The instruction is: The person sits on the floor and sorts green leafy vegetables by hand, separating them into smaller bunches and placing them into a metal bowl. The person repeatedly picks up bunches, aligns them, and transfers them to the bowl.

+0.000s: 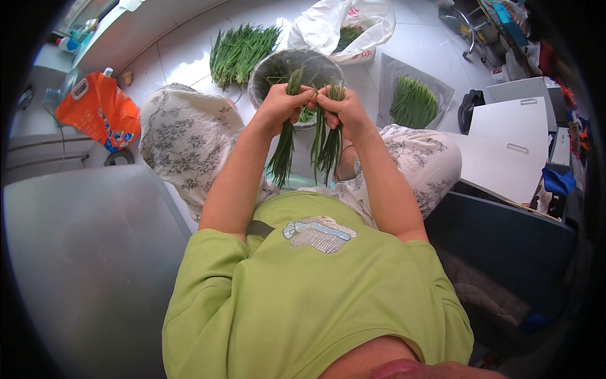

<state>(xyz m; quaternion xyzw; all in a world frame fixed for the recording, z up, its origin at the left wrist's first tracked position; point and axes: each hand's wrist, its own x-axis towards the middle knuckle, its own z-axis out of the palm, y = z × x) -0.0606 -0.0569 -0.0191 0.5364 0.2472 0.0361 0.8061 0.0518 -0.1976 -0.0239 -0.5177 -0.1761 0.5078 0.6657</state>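
Note:
My left hand (280, 105) grips a bunch of long flat green leaves, likely garlic chives (283, 154), whose stem ends point up and leaf ends hang down. A second bunch of chives (330, 154) hangs from my right hand (344, 108). The thumbs and fingertips of both hands meet between the bunches, around a few stems. Just beyond and below the hands stands a round bin (258, 71) lined with a thin plastic bag, with loose green scraps inside. What the fingertips pinch is too small to tell.
A pile of chives (242, 54) lies on the tiled floor beyond the bin. To its right stands a white plastic bag (312, 28) with greens inside. More chives (414, 102) rest on a grey plastic sheet (387, 71). An orange detergent pouch (102, 109) is at left, white drawers (502, 147) at right.

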